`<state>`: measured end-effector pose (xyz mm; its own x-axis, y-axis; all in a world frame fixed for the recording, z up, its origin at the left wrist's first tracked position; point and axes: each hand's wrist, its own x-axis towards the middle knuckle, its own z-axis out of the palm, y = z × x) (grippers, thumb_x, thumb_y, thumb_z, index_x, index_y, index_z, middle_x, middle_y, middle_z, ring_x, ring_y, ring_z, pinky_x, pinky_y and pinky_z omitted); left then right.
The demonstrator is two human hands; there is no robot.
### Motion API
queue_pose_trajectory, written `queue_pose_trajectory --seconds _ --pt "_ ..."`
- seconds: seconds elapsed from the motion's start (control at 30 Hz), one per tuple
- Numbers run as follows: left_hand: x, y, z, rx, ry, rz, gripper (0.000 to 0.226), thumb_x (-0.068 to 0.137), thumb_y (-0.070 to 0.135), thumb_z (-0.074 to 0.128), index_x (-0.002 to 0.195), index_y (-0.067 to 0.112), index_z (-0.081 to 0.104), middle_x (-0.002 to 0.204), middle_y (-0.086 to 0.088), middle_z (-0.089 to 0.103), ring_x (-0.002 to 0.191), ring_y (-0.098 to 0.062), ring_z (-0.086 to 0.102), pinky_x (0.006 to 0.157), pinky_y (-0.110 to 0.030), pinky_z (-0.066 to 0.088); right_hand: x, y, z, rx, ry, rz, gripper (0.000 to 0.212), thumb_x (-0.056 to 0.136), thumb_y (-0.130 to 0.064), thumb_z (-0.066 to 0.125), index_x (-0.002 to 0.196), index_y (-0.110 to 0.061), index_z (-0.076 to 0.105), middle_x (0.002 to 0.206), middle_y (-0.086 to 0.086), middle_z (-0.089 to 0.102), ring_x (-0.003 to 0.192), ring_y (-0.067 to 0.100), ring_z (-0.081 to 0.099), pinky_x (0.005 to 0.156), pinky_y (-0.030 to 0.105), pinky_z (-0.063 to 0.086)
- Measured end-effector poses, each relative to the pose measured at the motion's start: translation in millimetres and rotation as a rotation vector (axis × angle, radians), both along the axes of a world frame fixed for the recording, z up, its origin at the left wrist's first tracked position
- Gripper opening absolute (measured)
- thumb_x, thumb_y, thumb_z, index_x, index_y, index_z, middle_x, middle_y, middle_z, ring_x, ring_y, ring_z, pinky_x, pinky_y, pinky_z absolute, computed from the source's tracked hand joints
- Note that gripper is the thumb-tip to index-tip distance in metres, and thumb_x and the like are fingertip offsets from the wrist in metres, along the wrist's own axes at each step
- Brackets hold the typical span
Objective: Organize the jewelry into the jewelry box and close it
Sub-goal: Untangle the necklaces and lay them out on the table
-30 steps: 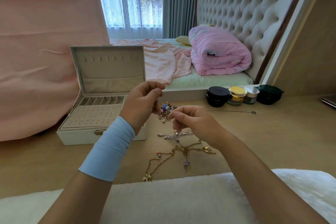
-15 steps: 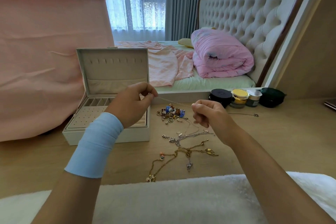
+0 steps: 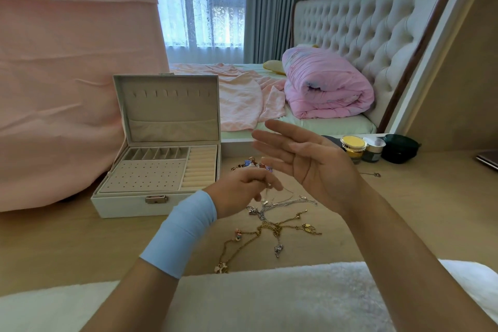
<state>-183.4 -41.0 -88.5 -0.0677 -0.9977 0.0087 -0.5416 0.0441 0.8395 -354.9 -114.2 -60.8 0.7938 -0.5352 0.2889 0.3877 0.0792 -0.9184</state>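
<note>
Thin chain [image 3: 284, 189], perhaps downward, from left hand [image 3: 239, 191]

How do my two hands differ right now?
The left hand is curled, pinching a thin chain; the right hand is open, fingers straight. The left hand has a blue wristband at its wrist; the right hand has none. Both hover above the loose jewelry.

Left wrist: wide light-blue band [image 3: 179, 234], smooth cloth, faint crosswise creases.
Left forearm [image 3: 126, 299]: bare below the band.
Right forearm [image 3: 404, 250]: bare.
Left grip [image 3: 237, 187], right grip [image 3: 310, 164]: bare.
</note>
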Motion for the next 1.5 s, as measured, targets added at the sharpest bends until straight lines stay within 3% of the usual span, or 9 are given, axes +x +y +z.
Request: queue_pose_trajectory --seconds 0.17,0.3,0.5,0.7,0.8,1.07,1.17,1.3,1.5 --pt "-3 1 0 0.004 0.15 -0.038 0.038 0.092 0.046 0.04 0.093 0.033 0.075 0.105 0.001 0.063 0.08 -0.007 0.051 0.071 -0.022 0.04 0 4 3 -0.052 0.047 -0.129 0.056 0.098 0.004 0.032 0.149 -0.015 0.043 0.144 0.006 0.059 0.138 0.019 0.05 0.12 0.04 0.03" --pt "1 -3 -2 -0.137 -0.047 0.042 0.025 0.099 0.027 0.053 0.084 0.029 0.073 0.098 0.004 0.064 0.083 -0.005 0.056 0.085 -0.027 0.044 -1 2 6 0.011 0.052 -0.287 0.053 0.1 0.004 0.035 0.148 -0.016 0.043 0.137 0.005 0.064 0.13 0.021 0.058 0.119 0.046 0.034" --pt "6 -1 10 -0.308 -0.106 0.171 0.018 0.093 0.028 0.062 0.084 0.026 0.077 0.128 0.008 0.053 0.116 -0.004 0.049 0.099 -0.022 0.038 1 -3 6 0.266 -0.045 -0.443 0.042 0.1 0.003 0.039 0.14 -0.009 0.044 0.085 0.013 0.07 0.075 0.03 0.068 0.087 0.049 0.056" --pt "7 2 27 -0.418 -0.037 0.275 0.025 0.099 0.025 0.051 0.08 0.023 0.068 0.084 0.001 0.069 0.077 -0.029 0.06 0.077 -0.04 0.052 5 -1 1 0.367 0.085 -0.493 0.033 0.1 0.004 0.047 0.132 -0.007 0.046 0.072 0.009 0.059 0.065 0.023 0.062 0.078 0.045 0.059" --pt "1 -6 36 -0.428 0.042 0.265 0.024 0.099 0.02 0.052 0.082 0.018 0.069 0.071 0.007 0.068 0.062 -0.019 0.058 0.069 -0.036 0.053 3 -4 1 0.379 0.147 -0.528 0.037 0.099 0.005 0.049 0.134 -0.007 0.043 0.083 0.014 0.067 0.077 0.028 0.069 0.085 0.047 0.058" --pt "-26 -34 65 -0.392 -0.124 0.13 0.024 0.098 0.027 0.052 0.08 0.028 0.068 0.072 0.013 0.067 0.064 -0.009 0.058 0.071 -0.032 0.054 -3 -6 1 -0.136 0.701 -0.846 0.017 0.094 -0.025 0.057 0.11 -0.018 0.053 0.098 0.001 0.058 0.079 0.015 0.056 0.068 0.034 0.046" --pt "-32 -45 75 -0.388 -0.205 0.111 0.023 0.097 0.027 0.052 0.081 0.025 0.069 0.075 0.011 0.069 0.066 -0.012 0.06 0.072 -0.034 0.054 -2 -7 -2 -0.177 0.643 -0.808 0.029 0.092 -0.028 0.056 0.118 -0.021 0.044 0.114 0.0 0.053 0.088 0.012 0.052 0.07 0.032 0.04" --pt "-27 -58 77 -0.437 -0.307 0.123 0.022 0.096 0.03 0.053 0.08 0.03 0.067 0.079 0.013 0.069 0.075 -0.009 0.062 0.074 -0.029 0.049 0 -9 -8 0.003 0.296 -0.459 0.039 0.087 -0.028 0.052 0.125 -0.022 0.053 0.117 0.002 0.072 0.112 0.019 0.066 0.098 0.038 0.044" --pt "2 -59 68 -0.484 -0.436 0.268 0.02 0.098 0.032 0.05 0.083 0.034 0.064 0.078 0.016 0.067 0.072 0.002 0.057 0.064 -0.019 0.04 -26 -19 -22 -0.129 0.482 -0.432 0.018 0.103 -0.009 0.05 0.104 -0.007 0.067 0.065 0.003 0.056 0.06 0.019 0.054 0.082 0.048 0.057"
